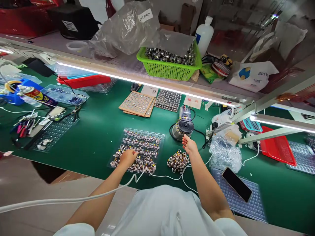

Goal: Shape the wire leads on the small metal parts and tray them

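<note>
My left hand [128, 158] is over the clear plastic tray [161, 139], which holds rows of small ring-like pieces with pale and yellow parts. Its thumb and fingertips come together in a pinch, and whatever they hold is too small to make out. My right hand [189, 145] is raised at the near edge of a round device with a black disc top [185, 126]. Those fingers are curled close together, and anything between them is hidden. Just below and left of it lies a loose pile of similar ring-like pieces [177, 161].
A white cable [167, 177] crosses in front of the tray. On the right a phone [236, 184] lies on a clear ribbed tray. Tan boards [136, 102] lie behind, beneath a low shelf carrying a green basket [169, 69]. Pens and pliers [66, 114] are at left.
</note>
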`<state>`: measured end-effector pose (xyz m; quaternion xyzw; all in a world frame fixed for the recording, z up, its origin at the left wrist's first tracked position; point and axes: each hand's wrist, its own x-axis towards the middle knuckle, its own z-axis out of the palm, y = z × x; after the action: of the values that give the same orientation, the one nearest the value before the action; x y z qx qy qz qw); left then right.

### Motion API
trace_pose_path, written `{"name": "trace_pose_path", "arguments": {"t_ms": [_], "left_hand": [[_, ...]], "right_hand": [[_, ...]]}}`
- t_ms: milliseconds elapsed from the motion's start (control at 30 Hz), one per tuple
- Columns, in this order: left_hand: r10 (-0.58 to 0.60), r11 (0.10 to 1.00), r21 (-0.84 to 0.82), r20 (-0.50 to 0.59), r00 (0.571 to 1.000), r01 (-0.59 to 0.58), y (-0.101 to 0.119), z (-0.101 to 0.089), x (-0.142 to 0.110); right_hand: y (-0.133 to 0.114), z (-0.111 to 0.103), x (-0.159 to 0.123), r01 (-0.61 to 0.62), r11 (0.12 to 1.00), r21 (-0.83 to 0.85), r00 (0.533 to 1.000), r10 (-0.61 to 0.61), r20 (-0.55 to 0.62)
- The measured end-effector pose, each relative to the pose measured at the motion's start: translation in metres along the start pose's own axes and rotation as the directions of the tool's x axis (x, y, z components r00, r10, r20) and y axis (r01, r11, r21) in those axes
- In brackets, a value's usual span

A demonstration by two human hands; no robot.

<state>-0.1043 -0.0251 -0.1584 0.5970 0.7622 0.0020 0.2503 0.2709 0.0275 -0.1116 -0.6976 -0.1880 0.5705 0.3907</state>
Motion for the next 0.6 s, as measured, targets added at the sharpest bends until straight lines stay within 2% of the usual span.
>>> {"name": "trace_pose_path", "arguments": {"t_ms": [100, 200, 367, 467, 600], "left_hand": [[-0.021, 1.000, -0.021, 0.010, 1.000, 0.021, 0.000, -0.001, -0.001], [-0.017, 0.998, -0.057, -0.016, 1.000, 0.016, -0.001, -0.004, -0.006], [0.012, 0.989, -0.148, -0.115, 0.993, -0.029, 0.006, -0.017, -0.019], [0.037, 0.966, -0.248, -0.154, 0.987, -0.075, 0.024, -0.029, -0.031], [0.148, 0.879, -0.435, -0.136, 0.980, -0.193, 0.071, -0.046, -0.060]], "right_hand": [[-0.005, 0.014, 0.003, -0.037, 0.988, 0.148, 0.999, 0.033, 0.032], [-0.007, 0.020, -0.001, -0.010, 0.963, 0.271, 0.999, -0.003, 0.049], [-0.006, 0.009, -0.029, 0.075, 0.920, 0.385, 0.984, -0.131, 0.120], [-0.003, -0.006, -0.059, 0.119, 0.910, 0.397, 0.960, -0.207, 0.187], [0.000, -0.021, -0.109, 0.161, 0.920, 0.358, 0.930, -0.263, 0.256]]}}
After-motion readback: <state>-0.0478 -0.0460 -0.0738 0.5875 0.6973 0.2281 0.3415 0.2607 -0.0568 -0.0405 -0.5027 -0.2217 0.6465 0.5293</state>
